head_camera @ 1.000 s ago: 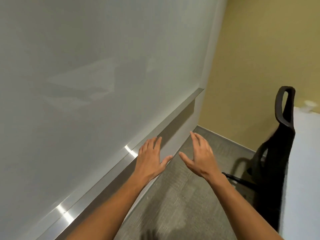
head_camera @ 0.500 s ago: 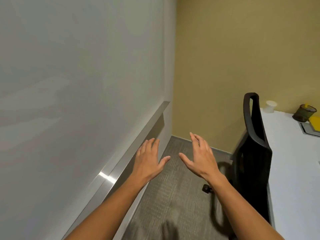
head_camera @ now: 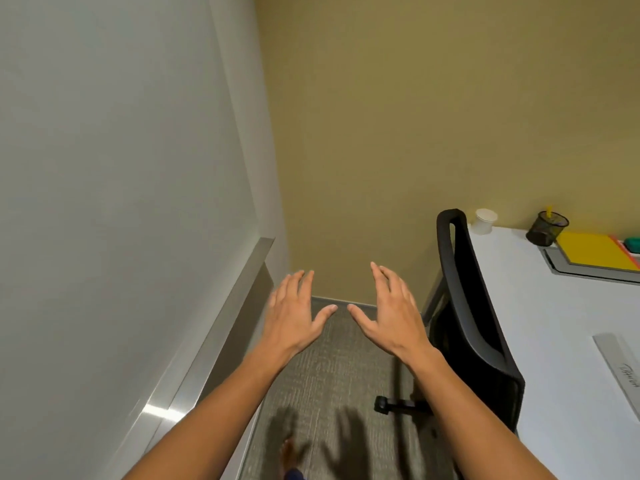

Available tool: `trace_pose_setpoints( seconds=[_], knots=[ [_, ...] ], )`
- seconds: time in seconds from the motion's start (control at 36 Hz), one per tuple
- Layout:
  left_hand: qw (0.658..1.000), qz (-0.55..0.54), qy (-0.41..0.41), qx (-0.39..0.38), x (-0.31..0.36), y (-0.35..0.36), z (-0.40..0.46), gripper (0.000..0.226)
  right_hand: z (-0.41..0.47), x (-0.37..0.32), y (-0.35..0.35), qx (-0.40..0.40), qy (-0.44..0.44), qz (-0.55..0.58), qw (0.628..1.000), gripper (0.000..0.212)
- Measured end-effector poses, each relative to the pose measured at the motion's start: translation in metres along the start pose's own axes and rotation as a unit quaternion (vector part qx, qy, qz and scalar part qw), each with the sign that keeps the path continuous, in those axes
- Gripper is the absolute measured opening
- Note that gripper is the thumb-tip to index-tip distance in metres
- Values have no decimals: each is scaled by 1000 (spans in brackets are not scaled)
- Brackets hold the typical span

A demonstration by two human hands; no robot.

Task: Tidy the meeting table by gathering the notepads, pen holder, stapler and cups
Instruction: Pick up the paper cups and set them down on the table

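My left hand (head_camera: 294, 315) and my right hand (head_camera: 393, 313) hover side by side over the carpet, palms down, fingers spread, holding nothing. Far to their right a white table (head_camera: 554, 327) carries a white paper cup (head_camera: 485, 221) at its far left corner. A black mesh pen holder (head_camera: 547, 228) with a yellow pen stands further right. Beside it lies a yellow notepad (head_camera: 595, 252) on a grey tray, with an orange edge under it. A teal object (head_camera: 633, 244) shows at the frame's right edge, partly cut off. Both hands are well short of the table.
A black office chair (head_camera: 471, 313) stands between my hands and the table, its wheeled base on the grey carpet (head_camera: 332, 375). A whiteboard with a metal ledge (head_camera: 214, 337) fills the left. A yellow wall closes the far end. A grey ruler-like strip (head_camera: 620, 368) lies on the table.
The view has swung right: the whiteboard slid left, and the chair, table, cup, pen holder and notepad came further into view. My hands kept their open pose, drawing a little closer together.
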State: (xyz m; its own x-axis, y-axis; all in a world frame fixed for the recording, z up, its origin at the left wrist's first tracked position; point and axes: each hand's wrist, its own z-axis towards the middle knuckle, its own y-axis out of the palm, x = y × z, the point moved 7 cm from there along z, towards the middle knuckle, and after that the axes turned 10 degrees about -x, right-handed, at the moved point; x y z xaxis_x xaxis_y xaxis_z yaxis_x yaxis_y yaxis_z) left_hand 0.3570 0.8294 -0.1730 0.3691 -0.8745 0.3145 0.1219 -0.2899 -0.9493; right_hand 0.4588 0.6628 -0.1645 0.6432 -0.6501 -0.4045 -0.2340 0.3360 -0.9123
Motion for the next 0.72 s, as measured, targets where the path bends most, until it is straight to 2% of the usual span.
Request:
trace_pose_setpoints(
  seconds=[0.42,0.72],
  knots=[
    [992,-21,118,-30,15,-6,218,88,161,56,-37,65,115,-2,991,93],
    [977,-11,210,-44,73,-8,343,86,234,121,-97,132,179,-35,974,91]
  ],
)
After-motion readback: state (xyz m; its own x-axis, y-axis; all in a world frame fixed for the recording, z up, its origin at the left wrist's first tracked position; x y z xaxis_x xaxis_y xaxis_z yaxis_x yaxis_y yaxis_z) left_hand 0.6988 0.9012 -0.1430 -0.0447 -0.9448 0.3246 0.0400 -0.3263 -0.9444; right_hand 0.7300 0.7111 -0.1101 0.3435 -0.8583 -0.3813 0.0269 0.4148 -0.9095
